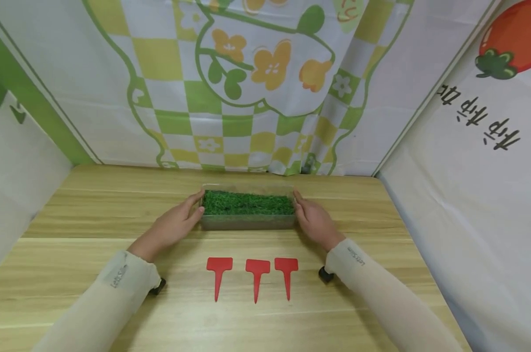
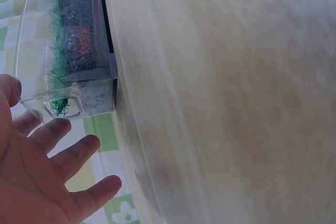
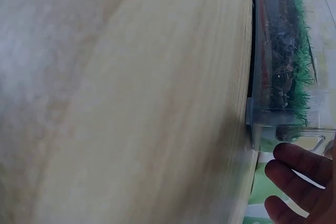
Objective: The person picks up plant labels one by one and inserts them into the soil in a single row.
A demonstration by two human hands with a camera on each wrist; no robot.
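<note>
A clear plastic box [image 1: 247, 223] stands on the table with green grass [image 1: 247, 201] on top of a dark, soil-like layer. At its left end is my left hand [image 1: 175, 225], thumb and forefinger right at the corners of the wall. In the left wrist view, the other fingers [image 2: 79, 156] spread out fairly straight below the end wall. My right hand [image 1: 315, 220] is at the opposite end, its thumb and forefinger against that wall. The right wrist view shows its extended fingers [image 3: 296, 179] close by the box's end, with the rest of the hand cut off.
Three red T-shaped plant labels [image 1: 220, 274], [image 1: 257, 276], [image 1: 286, 274] lie in a row on the wooden table [image 1: 247, 327], in front of the box. Behind hangs a checked green and yellow cloth [image 1: 247, 127]. White printed sheets [image 1: 467, 186] flank the table.
</note>
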